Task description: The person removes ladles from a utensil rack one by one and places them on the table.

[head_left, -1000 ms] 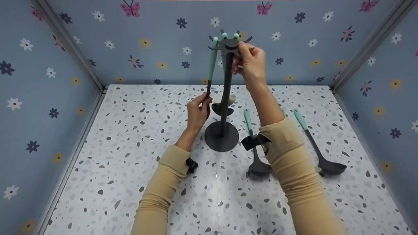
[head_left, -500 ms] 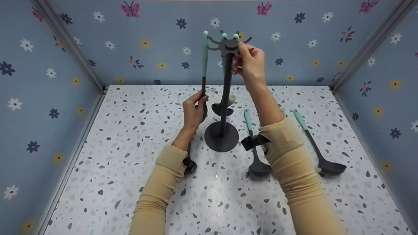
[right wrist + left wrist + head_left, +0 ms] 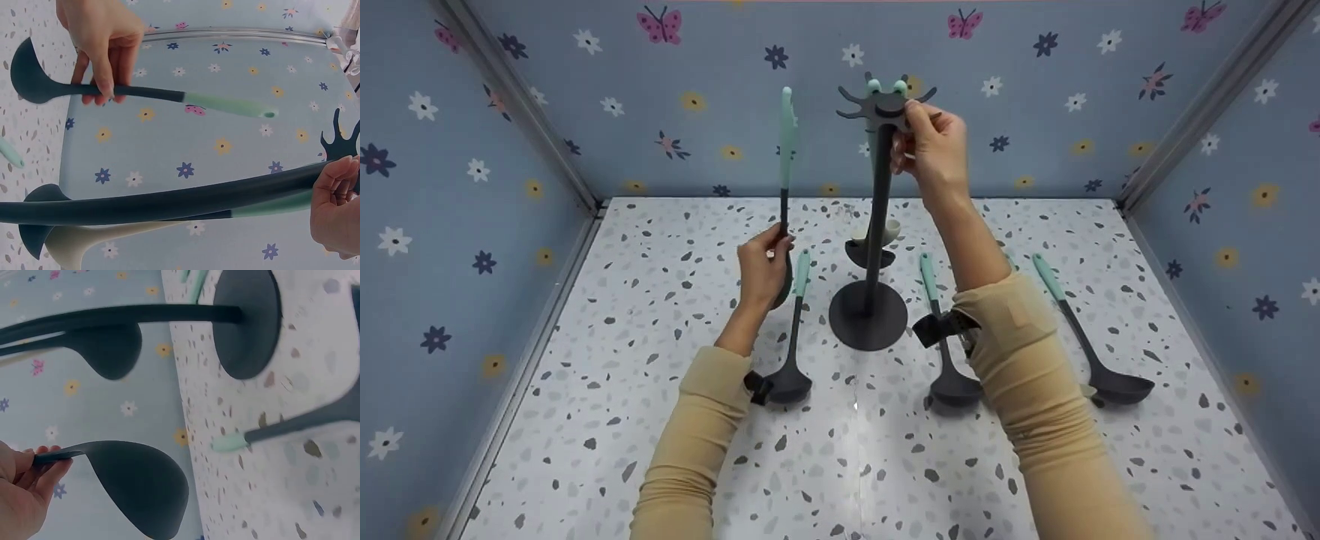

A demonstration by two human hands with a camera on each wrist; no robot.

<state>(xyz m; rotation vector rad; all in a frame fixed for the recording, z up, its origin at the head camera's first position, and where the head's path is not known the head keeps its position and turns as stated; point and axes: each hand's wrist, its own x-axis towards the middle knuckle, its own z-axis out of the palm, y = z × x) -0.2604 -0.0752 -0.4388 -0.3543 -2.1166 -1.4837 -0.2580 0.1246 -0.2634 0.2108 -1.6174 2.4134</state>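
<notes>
My left hand [image 3: 761, 274] pinches the dark shaft of a ladle [image 3: 787, 150], left of a dark utensil stand [image 3: 868, 334]. This ladle is held upright, its mint handle on top and its dark bowl [image 3: 146, 484] below the fingers, apart from the stand's hooks. At the stand's top, my right hand [image 3: 941, 154] grips the hooked crown [image 3: 340, 143] between thumb and fingers. Behind the post hang a dark ladle [image 3: 859, 256] and a cream-coloured utensil [image 3: 892, 231], partly hidden by it; two mint handle tips show at the hooks.
On the speckled table [image 3: 622, 420] lie a ladle [image 3: 791, 381] left of the stand's base, another ladle [image 3: 956, 386] right of it, and a third ladle [image 3: 1121, 386] farther right. The right sleeve partly hides a pale utensil [image 3: 1088, 390]. A flowered wall [image 3: 720, 97] stands behind.
My left hand has drawn the ladle off to the left, away from the stand's hooks. The ladle lying left of the base has come into view. My right hand stays on the crown.
</notes>
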